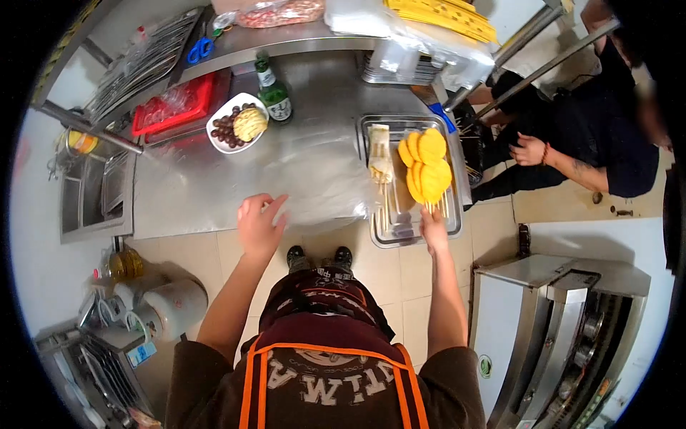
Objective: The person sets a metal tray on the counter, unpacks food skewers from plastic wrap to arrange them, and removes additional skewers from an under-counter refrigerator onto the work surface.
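My right hand [433, 230] is closed around the stick ends of several skewers that carry round, flat yellow slices [429, 175]. The slices lie over a metal tray [409, 242] on the right part of the steel table. Beside them in that tray is a bundle of pale skewered food [379, 154], with its wooden sticks pointing toward me. My left hand [261, 222] hovers at the table's front edge, thumb and fingers apart, holding nothing. What the yellow slices are made of I cannot make out.
On the steel table [300, 175] stand a white bowl [232, 146] of dark round fruit and a yellow piece, a green bottle [274, 93] and a red basket [171, 107]. Blue scissors [201, 50] lie on the shelf. A co-worker [593, 136] sits at the right.
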Tool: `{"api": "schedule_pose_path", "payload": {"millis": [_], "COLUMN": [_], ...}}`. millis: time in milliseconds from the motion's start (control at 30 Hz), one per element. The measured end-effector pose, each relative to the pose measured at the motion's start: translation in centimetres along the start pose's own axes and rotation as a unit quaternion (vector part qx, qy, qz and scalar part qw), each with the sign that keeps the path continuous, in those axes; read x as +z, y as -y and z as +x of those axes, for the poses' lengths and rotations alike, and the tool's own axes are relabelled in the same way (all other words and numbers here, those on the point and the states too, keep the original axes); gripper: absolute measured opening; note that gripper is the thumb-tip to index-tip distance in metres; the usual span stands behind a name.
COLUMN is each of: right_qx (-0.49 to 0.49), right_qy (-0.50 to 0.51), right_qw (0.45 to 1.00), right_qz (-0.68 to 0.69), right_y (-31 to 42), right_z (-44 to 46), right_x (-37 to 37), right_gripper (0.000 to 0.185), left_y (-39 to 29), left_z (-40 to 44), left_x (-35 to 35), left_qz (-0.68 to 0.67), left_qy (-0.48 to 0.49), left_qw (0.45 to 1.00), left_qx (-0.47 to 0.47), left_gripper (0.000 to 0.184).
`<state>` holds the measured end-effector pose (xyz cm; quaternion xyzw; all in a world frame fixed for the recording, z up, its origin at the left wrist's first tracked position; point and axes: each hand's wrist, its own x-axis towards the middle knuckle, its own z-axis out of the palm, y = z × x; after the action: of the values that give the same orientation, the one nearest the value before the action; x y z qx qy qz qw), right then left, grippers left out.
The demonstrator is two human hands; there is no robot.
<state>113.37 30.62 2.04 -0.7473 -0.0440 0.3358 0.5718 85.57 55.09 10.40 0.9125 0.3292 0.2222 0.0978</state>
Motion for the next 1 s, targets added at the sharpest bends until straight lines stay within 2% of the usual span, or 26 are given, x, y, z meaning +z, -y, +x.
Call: {"api": "schedule_pose_path", "payload": {"millis": [33,67,133,267,300,367,467,533,667,733,900,1000], "right_qx": [-0.003,-0.005,0.014,0.098,0.098,0.178,0.205,0.189,0.091,0.014,-0.118,-0.093], "right_qy": [0.024,0.049,0.073,0.182,0.181,0.273,0.305,0.301,0.233,0.175,0.105,0.087], "right_qw": [1.0,0.998,0.996,0.978,0.978,0.945,0.929,0.931,0.967,0.984,0.976,0.971], "right_qz": [0.019,0.037,0.042,0.013,0.013,0.028,0.045,0.081,0.05,-0.038,-0.152,-0.201], "right_y": [0.7,1.4,1.9,4.4,4.2,3.7,2.9,1.0,-0.9,-2.0,-5.7,-6.7], "right_z": [-2.1,-4.5,-9.2,-17.7,-18.4,-19.9,-18.9,-16.7,-10.4,-6.5,0.7,1.5], "right_x": [-0.2,-0.5,-1.9,-3.7,-3.3,-1.8,2.9,5.7,11.5,14.3,16.8,16.7], "right_gripper": [0.014,0.013,0.009,0.007,0.007,0.007,0.008,0.008,0.011,0.009,0.015,0.02], "left_y": [0.6,0.9,1.1,0.5,-0.1,-0.5,-0.7,-0.5,-0.1,0.5,1.1,1.7], "left_z": [0.3,0.7,1.6,3.6,4.2,4.3,4.1,3.2,2.1,1.6,1.0,0.5], "left_x": [0.5,0.8,1.4,1.8,1.5,1.1,1.0,0.5,-0.1,0.1,0.9,2.0], "left_qz": [-0.045,-0.041,-0.115,-0.191,-0.201,-0.212,-0.231,-0.209,-0.196,-0.157,-0.155,-0.165], "left_qy": [0.018,0.016,-0.069,-0.085,-0.082,-0.078,-0.065,-0.05,-0.016,-0.019,-0.006,-0.01], "left_qw": [0.999,0.999,0.99,0.974,0.971,0.968,0.966,0.973,0.978,0.987,0.987,0.984], "left_qx": [-0.009,-0.016,-0.044,-0.087,-0.1,-0.11,-0.098,-0.079,-0.067,-0.035,-0.053,-0.062], "left_gripper": [0.028,0.028,0.017,0.016,0.016,0.017,0.017,0.018,0.021,0.023,0.024,0.029]}}
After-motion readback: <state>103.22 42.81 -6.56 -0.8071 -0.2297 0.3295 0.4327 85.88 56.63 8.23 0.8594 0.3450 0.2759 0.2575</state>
